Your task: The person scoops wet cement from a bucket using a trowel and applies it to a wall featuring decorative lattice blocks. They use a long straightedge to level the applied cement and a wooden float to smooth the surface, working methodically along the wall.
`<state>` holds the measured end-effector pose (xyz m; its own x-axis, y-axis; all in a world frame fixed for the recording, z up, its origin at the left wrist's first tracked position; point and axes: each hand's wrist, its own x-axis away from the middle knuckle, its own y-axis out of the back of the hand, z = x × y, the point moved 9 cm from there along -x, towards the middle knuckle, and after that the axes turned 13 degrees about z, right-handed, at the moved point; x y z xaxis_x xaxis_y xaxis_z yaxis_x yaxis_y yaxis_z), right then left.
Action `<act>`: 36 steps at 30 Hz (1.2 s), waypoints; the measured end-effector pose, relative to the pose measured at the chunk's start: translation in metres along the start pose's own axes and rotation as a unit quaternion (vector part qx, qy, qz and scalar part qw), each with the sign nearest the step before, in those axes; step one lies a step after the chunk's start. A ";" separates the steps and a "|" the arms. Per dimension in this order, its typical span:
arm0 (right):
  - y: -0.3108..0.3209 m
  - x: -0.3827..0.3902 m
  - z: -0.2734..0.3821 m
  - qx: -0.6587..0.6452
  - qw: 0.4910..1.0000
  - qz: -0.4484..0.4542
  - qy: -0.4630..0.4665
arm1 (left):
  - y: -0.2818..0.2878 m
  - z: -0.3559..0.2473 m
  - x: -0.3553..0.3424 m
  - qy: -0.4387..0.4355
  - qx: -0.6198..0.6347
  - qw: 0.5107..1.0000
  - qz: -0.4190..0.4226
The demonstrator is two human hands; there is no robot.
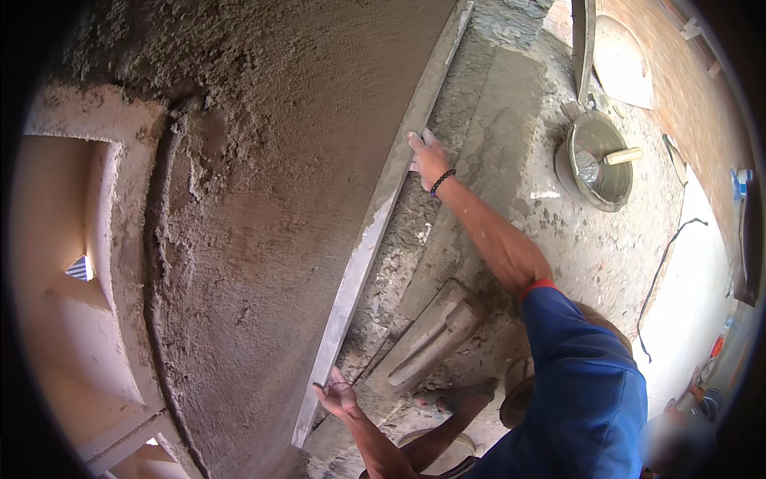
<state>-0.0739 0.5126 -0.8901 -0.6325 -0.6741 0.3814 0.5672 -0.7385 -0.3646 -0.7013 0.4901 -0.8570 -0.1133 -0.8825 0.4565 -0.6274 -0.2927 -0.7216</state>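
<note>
A long, pale metal straightedge (369, 239) lies slantwise against a grey, freshly plastered wall (263, 223). My right hand (431, 162), with a dark beaded bracelet at the wrist, grips its right edge in the upper part. Lower down, my left hand (339, 397) holds the same bar near its bottom end, palm turned up and thumb at the edge. The fingers of both hands are partly hidden behind the bar. On the floor to the right of the bar rests a mortar-covered float (427, 339) with a long raised handle.
A bucket (594, 164) with a wooden-handled tool (622, 156) in it stands at the upper right, beside an upright board (583, 48). A dark cord (666, 267) lies farther right. At left is a framed wall opening (128, 239). Another person (686, 431) is at the lower right.
</note>
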 end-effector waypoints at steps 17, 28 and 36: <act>-0.056 0.069 0.100 0.138 0.975 -0.103 0.141 | -0.004 -0.019 0.018 -0.034 0.095 0.993 -0.066; 0.021 -0.015 0.012 0.032 0.995 -0.055 -0.080 | 0.007 0.054 -0.029 0.013 0.029 0.999 0.010; 0.047 -0.040 -0.026 0.077 0.992 -0.067 -0.069 | 0.015 0.062 -0.039 0.030 -0.001 0.999 0.022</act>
<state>-0.0360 0.5053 -0.9449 -0.6348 -0.5577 0.5348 0.5641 -0.8075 -0.1724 -0.6586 0.4970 -0.9179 -0.1877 -0.8706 0.4549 -0.6228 -0.2526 -0.7405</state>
